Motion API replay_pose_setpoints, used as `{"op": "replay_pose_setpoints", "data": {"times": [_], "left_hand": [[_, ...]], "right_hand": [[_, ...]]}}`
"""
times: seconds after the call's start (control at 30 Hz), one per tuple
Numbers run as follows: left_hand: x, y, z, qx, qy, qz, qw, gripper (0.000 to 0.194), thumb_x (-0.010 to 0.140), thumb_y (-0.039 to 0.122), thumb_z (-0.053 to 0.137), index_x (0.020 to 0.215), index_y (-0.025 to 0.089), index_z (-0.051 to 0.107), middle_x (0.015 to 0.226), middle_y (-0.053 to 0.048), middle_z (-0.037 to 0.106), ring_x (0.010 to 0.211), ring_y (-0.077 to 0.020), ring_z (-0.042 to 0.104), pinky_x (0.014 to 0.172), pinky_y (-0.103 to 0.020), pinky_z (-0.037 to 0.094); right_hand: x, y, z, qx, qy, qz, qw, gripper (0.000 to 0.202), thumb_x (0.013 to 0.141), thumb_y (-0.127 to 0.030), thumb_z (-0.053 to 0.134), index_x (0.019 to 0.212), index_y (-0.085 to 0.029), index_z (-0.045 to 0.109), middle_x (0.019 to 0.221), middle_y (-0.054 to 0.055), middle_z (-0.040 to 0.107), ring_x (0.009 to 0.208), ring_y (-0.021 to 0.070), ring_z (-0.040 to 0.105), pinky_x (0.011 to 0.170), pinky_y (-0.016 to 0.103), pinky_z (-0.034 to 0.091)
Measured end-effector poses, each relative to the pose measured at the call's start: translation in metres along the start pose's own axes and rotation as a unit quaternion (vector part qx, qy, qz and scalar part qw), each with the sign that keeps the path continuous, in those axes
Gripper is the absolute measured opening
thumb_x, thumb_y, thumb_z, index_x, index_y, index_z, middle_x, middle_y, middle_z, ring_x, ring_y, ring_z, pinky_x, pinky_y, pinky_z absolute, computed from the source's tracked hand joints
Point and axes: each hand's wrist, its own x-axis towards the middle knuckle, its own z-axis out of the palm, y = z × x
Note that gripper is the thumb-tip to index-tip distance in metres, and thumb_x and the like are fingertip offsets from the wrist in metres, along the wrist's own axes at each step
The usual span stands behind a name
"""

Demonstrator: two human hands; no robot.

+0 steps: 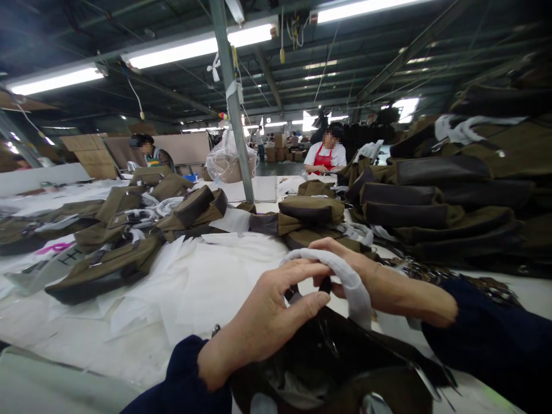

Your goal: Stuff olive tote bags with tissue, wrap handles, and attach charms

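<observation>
An olive and dark bag (345,356) stands open right in front of me, with pale lining and metal fittings showing at its mouth. Its handle, wrapped in white material (351,282), arches above it. My left hand (271,310) is closed on the near left part of the wrapped handle, thumb and fingers around it. Behind the arch, my right hand (366,276) has its fingers bent at the handle's far side, beside a small dark strap end. The right fingertips are partly hidden by the handle.
Olive bags (107,264) lie piled at the left, and a tall stack of them (431,201) rises at the right. White sheets (194,282) spread over the table. Metal clasps (487,287) lie near my right sleeve. A green post (235,115) stands beyond. Two people work across the table.
</observation>
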Motion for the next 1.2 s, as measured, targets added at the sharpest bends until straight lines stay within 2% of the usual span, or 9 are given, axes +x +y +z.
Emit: {"op": "replay_pose_setpoints", "data": {"times": [0.27, 0.47, 0.6, 0.8, 0.9, 0.97, 1.03, 1.13, 1.2], "left_hand": [[-0.003, 0.006, -0.002, -0.017, -0.012, 0.016, 1.000, 0.032, 0.093, 0.024, 0.063, 0.124, 0.019, 0.067, 0.130, -0.004, 0.066, 0.121, -0.0206, 0.058, 0.105, -0.029, 0.043], [-0.002, 0.007, -0.001, -0.035, -0.018, 0.029, 0.999, 0.035, 0.093, 0.030, 0.063, 0.125, 0.016, 0.067, 0.127, -0.008, 0.067, 0.119, -0.0244, 0.060, 0.105, -0.035, 0.045], [0.002, 0.006, 0.004, -0.036, -0.028, 0.014, 0.999, 0.032, 0.093, 0.031, 0.062, 0.119, 0.014, 0.070, 0.123, -0.010, 0.068, 0.113, -0.0230, 0.062, 0.103, -0.033, 0.046], [0.000, 0.003, 0.010, 0.002, -0.034, 0.030, 0.999, 0.023, 0.091, 0.022, 0.065, 0.112, 0.016, 0.071, 0.121, -0.008, 0.068, 0.115, -0.0202, 0.060, 0.104, -0.030, 0.044], [-0.007, 0.003, 0.010, 0.043, -0.043, 0.032, 0.998, 0.016, 0.090, 0.019, 0.064, 0.104, 0.018, 0.071, 0.116, -0.006, 0.069, 0.113, -0.0191, 0.061, 0.102, -0.029, 0.044], [-0.010, 0.003, 0.011, 0.071, -0.091, 0.009, 0.993, 0.017, 0.091, 0.018, 0.063, 0.106, 0.020, 0.070, 0.115, -0.005, 0.069, 0.110, -0.0184, 0.062, 0.100, -0.028, 0.046], [-0.012, 0.000, 0.014, 0.097, -0.188, -0.023, 0.977, 0.021, 0.093, 0.020, 0.059, 0.112, 0.023, 0.068, 0.116, -0.003, 0.070, 0.110, -0.0188, 0.063, 0.099, -0.029, 0.047], [-0.014, -0.016, 0.030, 0.108, -0.352, 0.007, 0.930, 0.032, 0.093, 0.015, 0.052, 0.122, 0.021, 0.063, 0.127, -0.007, 0.067, 0.120, -0.0230, 0.060, 0.106, -0.033, 0.045], [-0.015, -0.033, 0.044, 0.112, -0.412, 0.036, 0.904, 0.037, 0.088, 0.011, 0.054, 0.123, 0.017, 0.063, 0.131, -0.010, 0.065, 0.123, -0.0265, 0.059, 0.109, -0.034, 0.043]], "right_hand": [[-0.015, -0.019, -0.005, 0.122, -0.067, 0.058, 0.989, 0.020, 0.082, -0.012, 0.063, 0.100, -0.019, 0.067, 0.108, 0.002, 0.064, 0.100, 0.0177, 0.063, 0.090, 0.031, 0.051], [-0.014, -0.019, 0.000, 0.345, -0.107, 0.107, 0.926, 0.005, 0.083, -0.018, 0.068, 0.084, -0.016, 0.064, 0.093, 0.004, 0.069, 0.092, 0.0185, 0.067, 0.089, 0.033, 0.054], [-0.008, -0.024, 0.005, 0.325, -0.184, 0.145, 0.916, 0.013, 0.084, -0.023, 0.068, 0.091, -0.012, 0.066, 0.098, 0.009, 0.071, 0.093, 0.0195, 0.068, 0.082, 0.029, 0.055], [-0.019, -0.026, 0.003, 0.336, -0.099, 0.212, 0.912, 0.034, 0.087, -0.046, 0.067, 0.095, -0.013, 0.067, 0.082, 0.006, 0.069, 0.075, 0.0185, 0.067, 0.067, 0.028, 0.055], [-0.036, -0.026, 0.005, 0.325, 0.001, 0.234, 0.916, 0.035, 0.091, -0.049, 0.061, 0.095, -0.015, 0.066, 0.084, 0.005, 0.067, 0.075, 0.0170, 0.065, 0.068, 0.027, 0.054], [-0.050, -0.028, 0.005, 0.292, 0.068, 0.238, 0.924, 0.037, 0.096, -0.051, 0.053, 0.100, -0.016, 0.065, 0.090, 0.006, 0.067, 0.080, 0.0178, 0.064, 0.072, 0.028, 0.053], [-0.066, -0.033, 0.004, 0.275, 0.097, 0.230, 0.928, 0.044, 0.099, -0.054, 0.042, 0.106, -0.017, 0.064, 0.096, 0.009, 0.068, 0.084, 0.0200, 0.064, 0.075, 0.032, 0.053], [-0.089, -0.043, 0.003, 0.269, 0.089, 0.200, 0.938, 0.048, 0.100, -0.056, 0.036, 0.116, -0.020, 0.062, 0.106, 0.011, 0.067, 0.094, 0.0228, 0.064, 0.084, 0.037, 0.052], [-0.099, -0.053, 0.005, 0.244, 0.074, 0.199, 0.946, 0.046, 0.096, -0.057, 0.048, 0.128, -0.025, 0.057, 0.114, 0.008, 0.066, 0.102, 0.0228, 0.061, 0.088, 0.035, 0.050]]}}
